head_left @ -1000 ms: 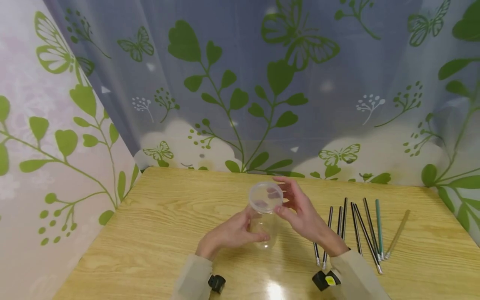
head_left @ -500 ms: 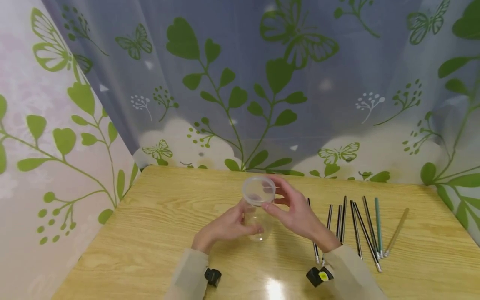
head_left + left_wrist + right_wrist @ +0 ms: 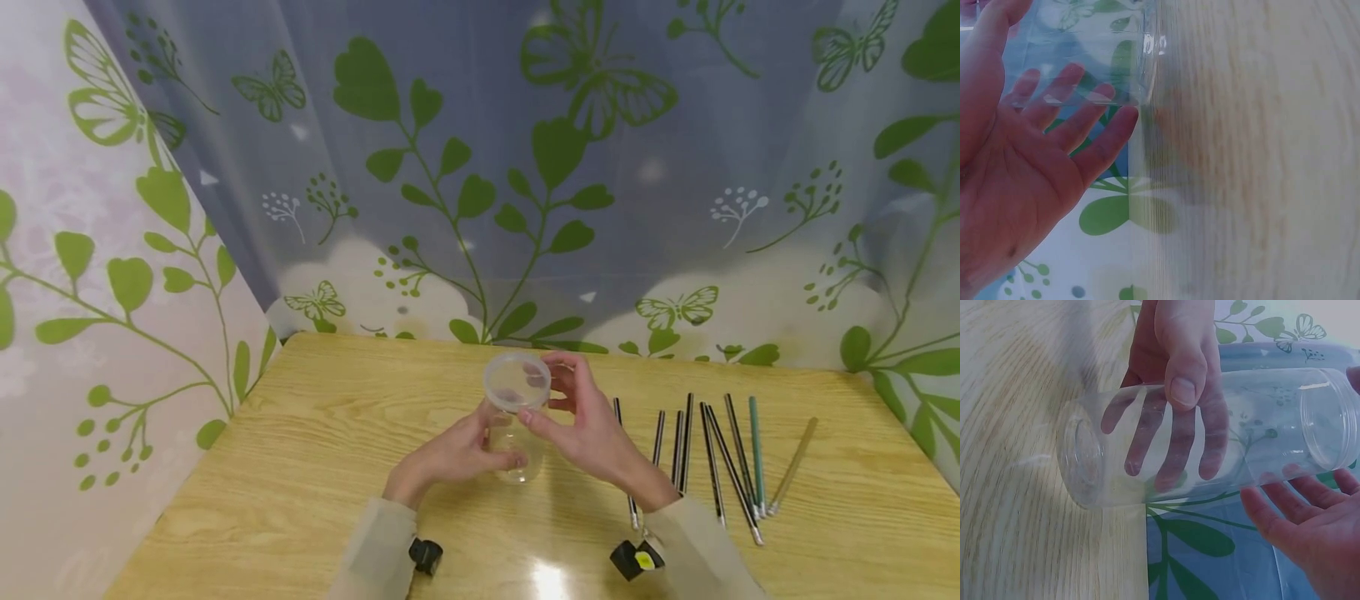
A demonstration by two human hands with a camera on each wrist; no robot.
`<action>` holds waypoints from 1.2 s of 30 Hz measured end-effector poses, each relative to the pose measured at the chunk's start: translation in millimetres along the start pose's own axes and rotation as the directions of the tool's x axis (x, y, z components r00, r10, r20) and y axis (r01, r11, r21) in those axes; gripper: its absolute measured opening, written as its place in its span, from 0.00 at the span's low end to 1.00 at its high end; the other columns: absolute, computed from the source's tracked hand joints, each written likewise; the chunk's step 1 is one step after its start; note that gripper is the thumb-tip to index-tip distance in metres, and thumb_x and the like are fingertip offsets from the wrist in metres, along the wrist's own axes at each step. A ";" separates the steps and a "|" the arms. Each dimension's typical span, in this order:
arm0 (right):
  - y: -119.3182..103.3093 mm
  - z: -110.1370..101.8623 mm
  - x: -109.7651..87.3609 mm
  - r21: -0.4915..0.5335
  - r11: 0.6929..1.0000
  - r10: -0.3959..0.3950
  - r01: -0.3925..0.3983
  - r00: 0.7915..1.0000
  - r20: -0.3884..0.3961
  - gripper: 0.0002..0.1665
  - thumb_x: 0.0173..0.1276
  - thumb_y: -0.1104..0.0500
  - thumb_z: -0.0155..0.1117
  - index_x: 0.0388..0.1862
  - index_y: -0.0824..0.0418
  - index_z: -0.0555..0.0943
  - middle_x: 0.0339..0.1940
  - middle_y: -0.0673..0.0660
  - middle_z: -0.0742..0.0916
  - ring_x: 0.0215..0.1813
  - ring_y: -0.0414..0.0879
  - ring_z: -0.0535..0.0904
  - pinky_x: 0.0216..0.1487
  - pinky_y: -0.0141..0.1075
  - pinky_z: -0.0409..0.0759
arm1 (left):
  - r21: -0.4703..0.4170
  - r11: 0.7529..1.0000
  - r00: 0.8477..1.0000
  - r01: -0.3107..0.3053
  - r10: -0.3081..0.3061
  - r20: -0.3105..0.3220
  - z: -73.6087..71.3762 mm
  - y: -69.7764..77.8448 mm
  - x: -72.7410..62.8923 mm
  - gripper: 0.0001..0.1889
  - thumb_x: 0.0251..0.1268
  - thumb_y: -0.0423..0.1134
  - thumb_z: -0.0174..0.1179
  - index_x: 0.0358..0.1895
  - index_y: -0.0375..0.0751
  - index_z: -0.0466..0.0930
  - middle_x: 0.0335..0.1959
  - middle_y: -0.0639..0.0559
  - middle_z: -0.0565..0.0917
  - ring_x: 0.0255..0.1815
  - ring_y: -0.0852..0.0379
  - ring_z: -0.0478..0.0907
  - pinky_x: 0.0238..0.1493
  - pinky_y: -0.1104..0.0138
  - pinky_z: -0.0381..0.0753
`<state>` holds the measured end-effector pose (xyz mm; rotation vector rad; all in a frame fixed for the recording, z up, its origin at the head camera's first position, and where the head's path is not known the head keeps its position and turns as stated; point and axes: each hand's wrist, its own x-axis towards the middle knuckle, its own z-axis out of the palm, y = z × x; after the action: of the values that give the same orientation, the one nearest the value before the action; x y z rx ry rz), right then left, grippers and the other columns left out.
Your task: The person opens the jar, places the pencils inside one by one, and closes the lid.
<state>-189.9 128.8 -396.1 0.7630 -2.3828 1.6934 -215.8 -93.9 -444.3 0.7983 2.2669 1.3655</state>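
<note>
A clear plastic jar (image 3: 531, 454) with a pale, see-through lid (image 3: 517, 382) stands between both hands over the table. My left hand (image 3: 448, 456) grips the jar's body, thumb on the near side and fingers round the far side. In the right wrist view, those left fingers (image 3: 1175, 428) show through the jar wall (image 3: 1260, 419). At the lid's right edge, my right hand (image 3: 592, 429) pinches the rim, thumb in front and fingers behind. In the left wrist view, an outstretched palm (image 3: 1029, 162) lies beside the jar's clear wall (image 3: 1100, 56). No contents show inside the jar.
Several black pencils (image 3: 712, 462) with pale ends lie on the wooden table (image 3: 330, 417) to the right, some partly behind the right forearm. A teal pencil (image 3: 757, 450) and a tan pencil (image 3: 795, 467) lie beside them. A patterned curtain (image 3: 465, 267) hangs behind the table.
Both hands and the jar shifted slightly left and away from the body between the first two frames. Since then the jar has stayed put, while the right hand's fingers have shifted slightly at the lid.
</note>
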 end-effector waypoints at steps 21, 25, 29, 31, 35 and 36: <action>-0.5 4.1 7.0 -0.086 0.996 -0.040 0.036 0.999 -0.036 0.47 0.62 0.61 0.76 0.77 0.56 0.64 0.70 0.61 0.77 0.65 0.58 0.79 0.57 0.43 0.86 | -0.006 0.999 0.999 -0.036 0.037 0.017 0.1 -2.3 1.8 0.53 0.68 0.44 0.69 0.80 0.78 0.36 0.84 0.54 0.52 0.79 0.48 0.61 0.66 0.50 0.75; -2.4 5.7 7.4 -0.097 0.992 -0.087 0.079 0.993 -0.081 0.43 0.57 0.63 0.79 0.69 0.59 0.69 0.66 0.59 0.79 0.64 0.57 0.80 0.54 0.40 0.86 | -0.003 0.999 0.999 -0.045 0.045 0.018 0.3 -2.7 2.3 0.52 0.68 0.44 0.68 0.80 0.76 0.37 0.84 0.53 0.53 0.77 0.48 0.62 0.62 0.52 0.77; -3.9 7.2 9.2 -0.120 0.984 -0.148 0.134 0.982 -0.116 0.35 0.55 0.63 0.82 0.60 0.59 0.75 0.64 0.57 0.80 0.62 0.53 0.80 0.51 0.40 0.87 | 0.004 0.998 0.998 -0.058 0.058 0.024 0.0 -2.5 3.1 0.52 0.69 0.44 0.68 0.80 0.77 0.36 0.84 0.54 0.51 0.75 0.50 0.62 0.59 0.56 0.78; -3.3 7.3 9.7 -0.127 0.979 -0.175 0.159 0.977 -0.126 0.32 0.54 0.64 0.82 0.56 0.60 0.77 0.63 0.57 0.81 0.61 0.50 0.80 0.50 0.39 0.88 | 0.005 0.998 0.998 -0.062 0.062 0.026 -0.2 -2.4 3.4 0.53 0.69 0.43 0.68 0.80 0.78 0.36 0.84 0.56 0.51 0.75 0.51 0.62 0.57 0.57 0.78; -1.8 6.3 9.8 -0.126 0.972 -0.215 0.199 0.968 -0.128 0.29 0.55 0.67 0.80 0.56 0.61 0.78 0.63 0.60 0.82 0.61 0.49 0.80 0.49 0.36 0.89 | -0.006 0.999 0.998 -0.054 0.054 0.031 -0.7 -2.1 3.2 0.54 0.68 0.42 0.68 0.80 0.80 0.33 0.85 0.56 0.48 0.79 0.46 0.61 0.55 0.58 0.80; -1.4 5.9 9.9 -0.124 0.970 -0.223 0.208 0.966 -0.127 0.29 0.56 0.67 0.79 0.56 0.61 0.79 0.63 0.60 0.83 0.61 0.49 0.80 0.49 0.36 0.89 | -0.003 0.999 0.998 -0.049 0.049 0.030 -0.8 -2.0 3.1 0.54 0.68 0.43 0.68 0.79 0.81 0.33 0.85 0.55 0.47 0.79 0.44 0.61 0.53 0.58 0.81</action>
<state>-196.7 119.8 -393.3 0.8223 -2.1885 1.4665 -219.2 -93.2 -445.7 0.8736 2.2360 1.3684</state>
